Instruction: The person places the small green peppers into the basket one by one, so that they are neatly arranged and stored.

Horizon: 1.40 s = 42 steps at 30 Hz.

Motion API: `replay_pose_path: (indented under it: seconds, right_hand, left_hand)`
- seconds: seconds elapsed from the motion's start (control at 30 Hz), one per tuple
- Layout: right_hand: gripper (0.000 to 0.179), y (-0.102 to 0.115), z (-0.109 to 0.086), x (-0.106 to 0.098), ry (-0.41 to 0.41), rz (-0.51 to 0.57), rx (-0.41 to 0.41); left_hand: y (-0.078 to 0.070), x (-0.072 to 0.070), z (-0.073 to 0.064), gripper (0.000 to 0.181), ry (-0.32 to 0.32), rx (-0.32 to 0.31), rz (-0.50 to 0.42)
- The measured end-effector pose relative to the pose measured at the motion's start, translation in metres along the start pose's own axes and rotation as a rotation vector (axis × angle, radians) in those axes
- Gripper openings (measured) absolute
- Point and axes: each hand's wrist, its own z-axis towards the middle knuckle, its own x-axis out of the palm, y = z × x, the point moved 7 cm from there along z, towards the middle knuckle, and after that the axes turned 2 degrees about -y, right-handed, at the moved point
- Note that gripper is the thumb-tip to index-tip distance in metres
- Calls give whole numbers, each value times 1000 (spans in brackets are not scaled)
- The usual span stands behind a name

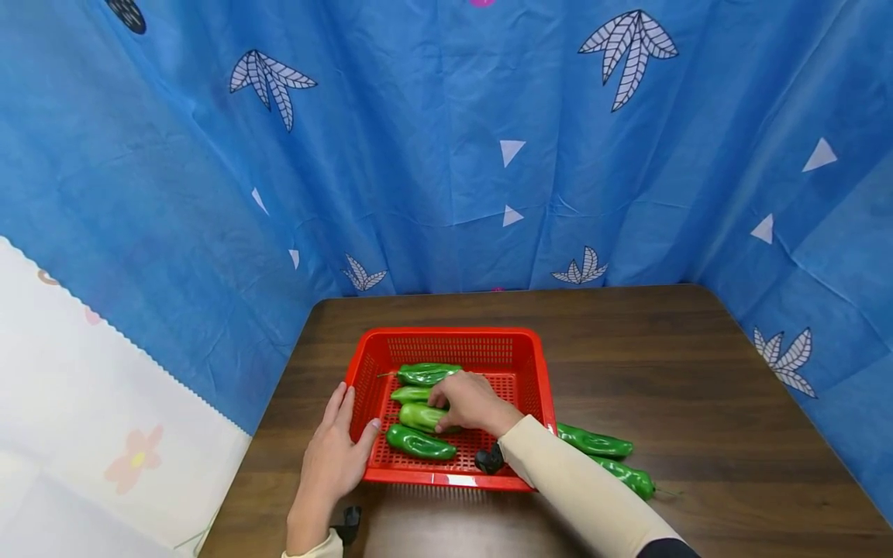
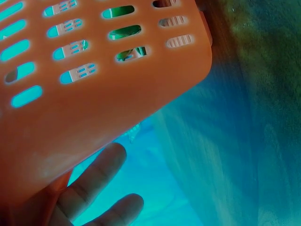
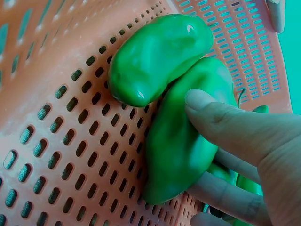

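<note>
A red slotted plastic basket (image 1: 449, 333) holds several green peppers in a column. Inside it, my right hand (image 1: 470, 399) grips a light green pepper (image 1: 420, 417); thumb and fingers lie on either side of this pepper (image 3: 186, 136) in the right wrist view. A darker green pepper (image 1: 420, 442) lies nearer the front, beside the held one. Behind are another light pepper (image 1: 410, 394), partly covered by the hand, and a dark green pepper (image 1: 427, 373). My left hand (image 1: 335, 457) rests against the basket's left side, fingers extended and thumb at the rim.
Two green peppers lie on the table right of the basket, one pepper (image 1: 596, 442) behind the other pepper (image 1: 628, 474), partly hidden by basket and sleeve. The brown wooden table (image 1: 698, 403) is backed by a blue curtain (image 1: 446, 155). A white patterned cloth (image 1: 91, 403) hangs at left.
</note>
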Motion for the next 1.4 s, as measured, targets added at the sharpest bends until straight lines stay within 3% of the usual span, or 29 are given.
replay_pose_path:
  seconds: [0.63,0.9,1.03,1.27,1.4]
  right_hand:
    - [34,-2,-12,-1,-57,117,45]
    - [37,0,-10,-17,-104,276,71]
    - [38,2,-9,-33,-148,350,93]
    - [32,0,-15,-81,-257,346,135]
    - [30,-1,-23,-103,-329,426,124]
  left_hand:
    - [0,7,-8,77,26,-18,-30]
    - [-1,4,-7,79,30,-10,-34]
    - [-1,-1,-5,79,20,-1,-27]
    - [-2,-3,-2,78,12,13,-17]
    - [-2,-3,-3,78,30,2,-13]
